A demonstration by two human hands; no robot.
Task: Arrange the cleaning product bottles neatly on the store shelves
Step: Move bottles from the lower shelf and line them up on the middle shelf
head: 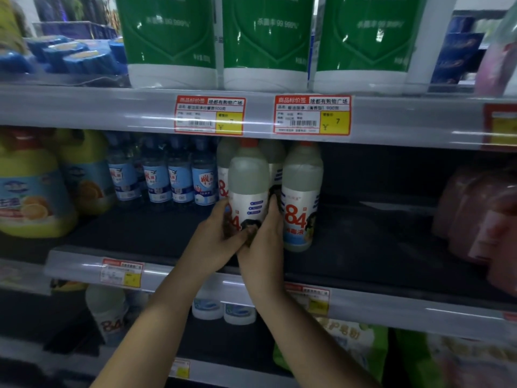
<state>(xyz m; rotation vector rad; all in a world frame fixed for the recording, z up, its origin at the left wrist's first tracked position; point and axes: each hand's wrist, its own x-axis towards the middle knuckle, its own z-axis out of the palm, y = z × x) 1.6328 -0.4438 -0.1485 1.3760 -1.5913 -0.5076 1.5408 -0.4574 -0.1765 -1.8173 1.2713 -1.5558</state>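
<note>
both hands close around one white bottle [247,186] at the front of the middle shelf [377,247]. the left hand [215,236] wraps its lower left side, fingers curled onto the label and thumb lying across the front near the base; the right hand [265,233] clamps the lower right side, fingers curled up along the edge between this bottle and its neighbour. the bottle stands upright, or very nearly so; whether its base touches the shelf cannot be told, since the hands cover it. it is translucent white plastic with a pale, cloudy upper body, a red cap tucked just under the shelf edge above, and a white label carrying a large red "84", small blue bars and a dark patch low down. just beside it on the right stands a matching bottle [300,197], upright, its label showing the red "84" and a blue band at the bottom. more of the same bottles sit behind these two. to the left is a row of blue-labelled bottles [179,177], and further left yellow jugs [30,189] with orange fruit pictures. green-wrapped packs [265,37] sit on the shelf above, over two red and yellow price tags [312,114].
</note>
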